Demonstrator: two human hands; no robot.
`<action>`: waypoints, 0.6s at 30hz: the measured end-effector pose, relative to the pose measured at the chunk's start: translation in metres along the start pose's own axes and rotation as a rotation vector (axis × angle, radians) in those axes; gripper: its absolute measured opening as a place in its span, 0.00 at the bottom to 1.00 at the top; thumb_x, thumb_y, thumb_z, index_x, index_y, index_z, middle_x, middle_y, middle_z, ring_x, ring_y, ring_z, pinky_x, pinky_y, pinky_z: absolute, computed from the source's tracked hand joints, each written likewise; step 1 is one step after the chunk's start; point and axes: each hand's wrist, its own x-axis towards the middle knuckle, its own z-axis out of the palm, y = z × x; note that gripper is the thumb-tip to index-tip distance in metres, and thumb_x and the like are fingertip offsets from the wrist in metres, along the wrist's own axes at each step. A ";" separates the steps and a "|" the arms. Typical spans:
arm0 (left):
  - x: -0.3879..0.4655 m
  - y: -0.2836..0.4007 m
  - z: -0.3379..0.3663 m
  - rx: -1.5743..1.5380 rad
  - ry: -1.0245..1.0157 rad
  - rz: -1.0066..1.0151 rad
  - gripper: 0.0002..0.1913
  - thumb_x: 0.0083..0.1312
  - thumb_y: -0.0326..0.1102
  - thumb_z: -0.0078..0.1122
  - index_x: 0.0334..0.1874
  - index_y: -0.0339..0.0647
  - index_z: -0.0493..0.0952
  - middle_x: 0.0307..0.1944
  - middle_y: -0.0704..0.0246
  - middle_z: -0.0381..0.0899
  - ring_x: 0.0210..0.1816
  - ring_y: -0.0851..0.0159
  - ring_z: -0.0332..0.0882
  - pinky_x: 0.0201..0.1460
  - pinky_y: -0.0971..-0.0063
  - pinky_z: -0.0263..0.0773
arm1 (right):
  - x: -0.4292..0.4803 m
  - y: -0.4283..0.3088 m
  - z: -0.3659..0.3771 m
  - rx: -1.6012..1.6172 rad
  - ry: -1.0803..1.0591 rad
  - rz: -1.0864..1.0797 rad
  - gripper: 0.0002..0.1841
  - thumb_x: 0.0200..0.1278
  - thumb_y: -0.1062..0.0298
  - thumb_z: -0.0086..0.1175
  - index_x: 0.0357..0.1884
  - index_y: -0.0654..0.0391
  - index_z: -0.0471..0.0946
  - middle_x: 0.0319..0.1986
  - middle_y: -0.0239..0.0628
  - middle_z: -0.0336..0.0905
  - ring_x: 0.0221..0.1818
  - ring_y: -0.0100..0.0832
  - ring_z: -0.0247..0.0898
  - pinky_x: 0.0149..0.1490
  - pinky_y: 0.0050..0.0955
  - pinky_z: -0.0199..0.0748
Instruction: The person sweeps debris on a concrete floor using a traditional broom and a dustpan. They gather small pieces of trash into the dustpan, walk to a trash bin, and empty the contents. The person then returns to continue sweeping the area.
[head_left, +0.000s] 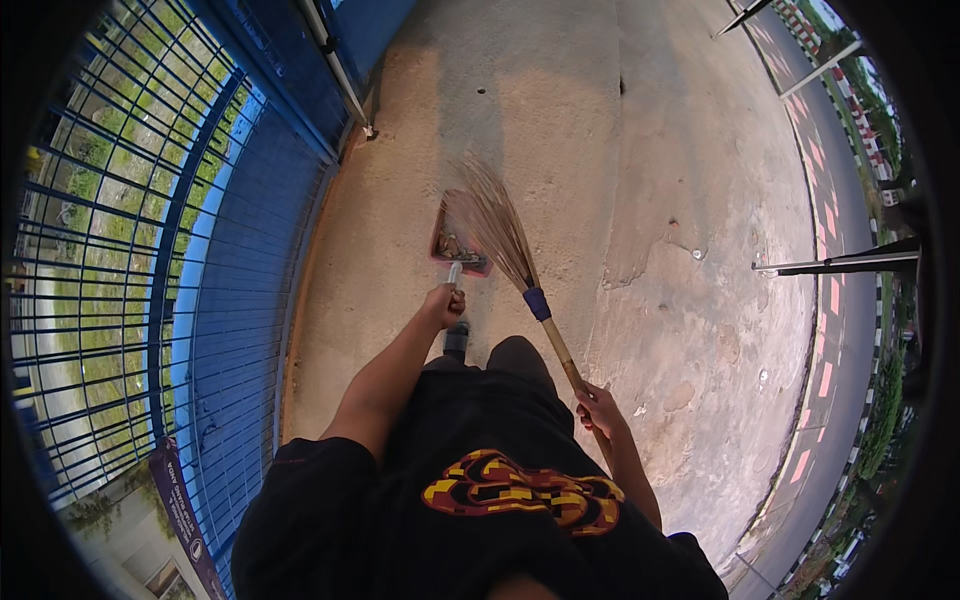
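My left hand (445, 304) is closed around the pale handle of a reddish plastic dustpan (436, 238), low over the concrete floor or resting on it; I cannot tell which. Dry leaves and bits of debris (454, 246) lie in the pan, mostly towards its handle side. My right hand (598, 409) grips the wooden handle of a stick broom (556, 337) with a blue binding. The broom's splayed bristles (495, 217) reach up and left, overlapping the right side of the dustpan in the picture.
A blue wall with metal mesh (240, 300) runs along the left, with a banner (184, 510) low on it. Slim metal poles (832, 264) stand at the right, by the edge of the concrete floor (675, 330). Beyond lies a road (855, 300). Small litter (640, 410) dots the floor.
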 end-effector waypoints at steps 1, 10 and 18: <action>0.009 0.014 0.022 0.004 -0.008 -0.013 0.05 0.80 0.33 0.40 0.48 0.40 0.60 0.24 0.73 0.62 0.18 0.76 0.56 0.17 0.83 0.54 | 0.009 -0.020 -0.004 0.037 0.008 0.013 0.20 0.77 0.59 0.57 0.67 0.51 0.75 0.20 0.26 0.67 0.16 0.19 0.60 0.21 0.23 0.60; 0.166 0.150 0.241 0.033 -0.023 -0.009 0.04 0.80 0.32 0.40 0.49 0.39 0.60 0.24 0.73 0.63 0.18 0.77 0.58 0.17 0.83 0.54 | 0.162 -0.223 -0.095 0.079 0.004 0.014 0.21 0.77 0.59 0.57 0.68 0.50 0.73 0.19 0.25 0.66 0.15 0.19 0.59 0.20 0.23 0.60; 0.283 0.246 0.440 0.010 0.015 0.012 0.09 0.79 0.31 0.43 0.56 0.36 0.61 0.26 0.72 0.67 0.19 0.76 0.61 0.19 0.82 0.55 | 0.266 -0.462 -0.201 0.047 -0.022 0.057 0.08 0.79 0.58 0.52 0.50 0.50 0.74 0.17 0.28 0.67 0.13 0.23 0.62 0.18 0.25 0.62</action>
